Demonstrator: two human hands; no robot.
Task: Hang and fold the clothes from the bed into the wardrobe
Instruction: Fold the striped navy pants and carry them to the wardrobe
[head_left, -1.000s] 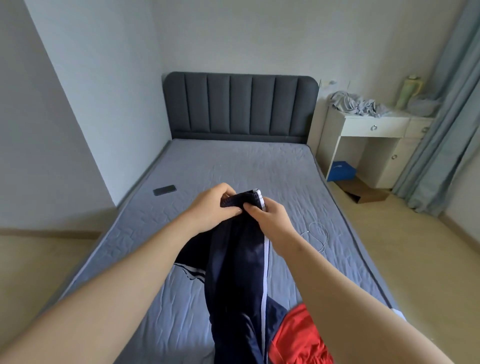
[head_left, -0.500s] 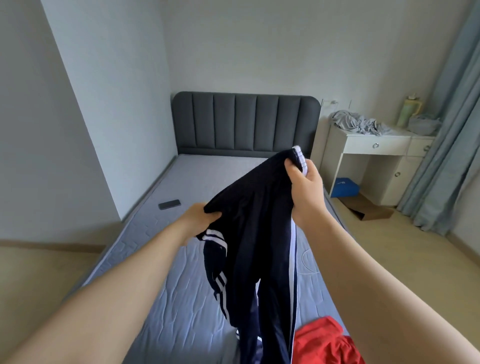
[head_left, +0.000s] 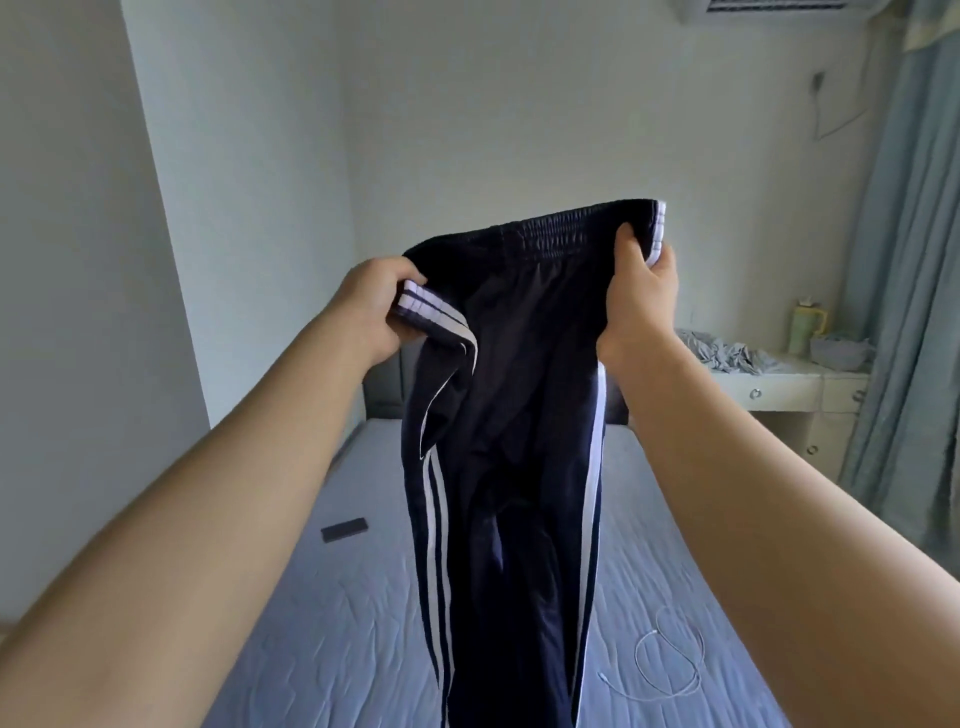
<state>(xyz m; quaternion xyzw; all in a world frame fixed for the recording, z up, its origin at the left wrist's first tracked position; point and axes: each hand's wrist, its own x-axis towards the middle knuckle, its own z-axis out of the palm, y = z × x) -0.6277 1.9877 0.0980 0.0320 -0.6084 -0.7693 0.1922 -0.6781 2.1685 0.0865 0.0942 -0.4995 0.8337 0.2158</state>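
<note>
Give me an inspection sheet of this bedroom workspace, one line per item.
Surface: grey quilted bed.
Job's things: navy pants held up above the bed, legs hanging.
Clutter: dark phone on the bed's left; crumpled cloth and cup on the desk.
Grippers: left hand and right hand each grip a waistband end.
Cables: white cable loose on the bed's right.
Surroundings: blue curtain at right; wardrobe not in view.
</note>
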